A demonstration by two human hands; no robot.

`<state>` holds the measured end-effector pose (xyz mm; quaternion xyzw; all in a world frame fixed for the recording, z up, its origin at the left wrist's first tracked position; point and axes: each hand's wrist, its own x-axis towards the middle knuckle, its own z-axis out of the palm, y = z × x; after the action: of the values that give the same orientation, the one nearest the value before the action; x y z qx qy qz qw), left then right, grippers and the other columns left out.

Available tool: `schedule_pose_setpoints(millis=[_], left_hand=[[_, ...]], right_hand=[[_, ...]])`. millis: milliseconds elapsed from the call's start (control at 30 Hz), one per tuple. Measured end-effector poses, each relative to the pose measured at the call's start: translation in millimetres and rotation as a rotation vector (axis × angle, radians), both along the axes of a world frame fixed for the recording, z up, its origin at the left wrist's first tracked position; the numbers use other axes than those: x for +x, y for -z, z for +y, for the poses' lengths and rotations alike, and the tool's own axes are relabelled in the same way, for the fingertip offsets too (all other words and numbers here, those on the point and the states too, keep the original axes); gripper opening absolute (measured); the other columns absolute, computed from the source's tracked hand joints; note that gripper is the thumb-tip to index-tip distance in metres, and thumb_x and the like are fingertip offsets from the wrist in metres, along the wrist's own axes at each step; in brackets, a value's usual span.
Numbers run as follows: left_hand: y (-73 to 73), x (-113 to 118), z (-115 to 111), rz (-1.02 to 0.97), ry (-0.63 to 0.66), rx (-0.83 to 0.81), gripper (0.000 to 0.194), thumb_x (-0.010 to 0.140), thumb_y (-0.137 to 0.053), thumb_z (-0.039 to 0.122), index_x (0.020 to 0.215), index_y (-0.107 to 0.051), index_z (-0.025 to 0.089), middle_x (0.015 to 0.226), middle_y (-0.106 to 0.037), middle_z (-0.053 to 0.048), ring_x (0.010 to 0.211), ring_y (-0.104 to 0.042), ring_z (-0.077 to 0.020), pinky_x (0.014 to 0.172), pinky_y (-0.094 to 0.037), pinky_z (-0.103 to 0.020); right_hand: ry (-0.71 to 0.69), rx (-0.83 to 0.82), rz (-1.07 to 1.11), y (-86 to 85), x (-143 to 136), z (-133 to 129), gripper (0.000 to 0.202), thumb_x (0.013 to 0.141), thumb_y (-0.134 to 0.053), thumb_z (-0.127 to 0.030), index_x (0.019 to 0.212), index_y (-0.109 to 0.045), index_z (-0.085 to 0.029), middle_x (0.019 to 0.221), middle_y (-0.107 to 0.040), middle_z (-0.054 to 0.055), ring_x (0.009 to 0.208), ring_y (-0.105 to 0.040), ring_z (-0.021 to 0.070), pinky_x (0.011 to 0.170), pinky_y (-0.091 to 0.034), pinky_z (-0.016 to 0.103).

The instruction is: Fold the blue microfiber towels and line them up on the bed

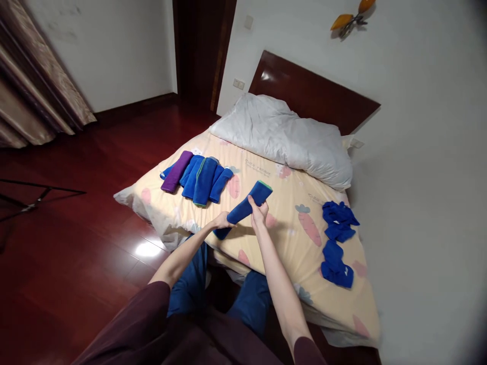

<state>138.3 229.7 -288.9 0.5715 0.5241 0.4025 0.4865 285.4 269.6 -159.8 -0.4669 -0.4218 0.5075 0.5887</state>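
Blue towel [245,207] with a green edge, gripped by both hands [240,216] above the bed's near edge [224,256].

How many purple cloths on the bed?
1: the purple cloth lies at the left end of the row, overlapping blue cloths, on the bed. Any others under the overlapping cloths would be hidden.

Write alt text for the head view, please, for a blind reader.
A person's left hand and right hand hold a folded blue cloth over a carrot-print bed sheet. Folded blue cloths and one purple cloth lie to the left, crumpled blue cloths to the right, and white bedding near the headboard.
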Motion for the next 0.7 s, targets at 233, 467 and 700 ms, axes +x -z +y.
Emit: schedule_pose_setpoints(millis=[233,467,700], left_hand=[[-8.1,-59.1,-27.6,0.063,-0.369,-0.006,0.037,0.061,-0.087,0.04,0.082,-0.071,0.015,0.079,-0.072,-0.005,0.079,-0.067,-0.0236,0.071,-0.056,-0.033],[-10.2,-130.2,-42.0,0.047,-0.628,0.013,0.038,0.062,-0.086,0.041,0.084,-0.07,0.015,0.083,-0.074,-0.008,0.081,-0.07,-0.0255,0.076,-0.06,-0.038],[-1.2,-200.8,-45.0,-0.01,-0.801,0.087,0.04,0.059,-0.086,0.037,0.089,-0.069,0.016,0.089,-0.077,-0.013,0.084,-0.072,-0.0285,0.082,-0.062,-0.045]], right_hand=[[-0.198,0.03,-0.097,-42.1,-98.5,-12.3,0.043,0.055,-0.096,-0.04,0.085,-0.078,-0.015,0.089,-0.083,0.01,0.083,-0.079,0.0266,0.077,-0.066,0.038],[-0.532,0.105,0.006,-74.1,-182.2,-17.1,0.038,0.067,-0.093,-0.047,0.087,-0.082,-0.016,0.088,-0.084,0.008,0.084,-0.081,0.0239,0.082,-0.067,0.036],[-0.584,0.143,-0.005,-63.4,-261.7,-10.1,0.037,0.066,-0.094,-0.048,0.077,-0.079,-0.016,0.08,-0.082,0.008,0.072,-0.078,0.0223,0.074,-0.066,0.035]])
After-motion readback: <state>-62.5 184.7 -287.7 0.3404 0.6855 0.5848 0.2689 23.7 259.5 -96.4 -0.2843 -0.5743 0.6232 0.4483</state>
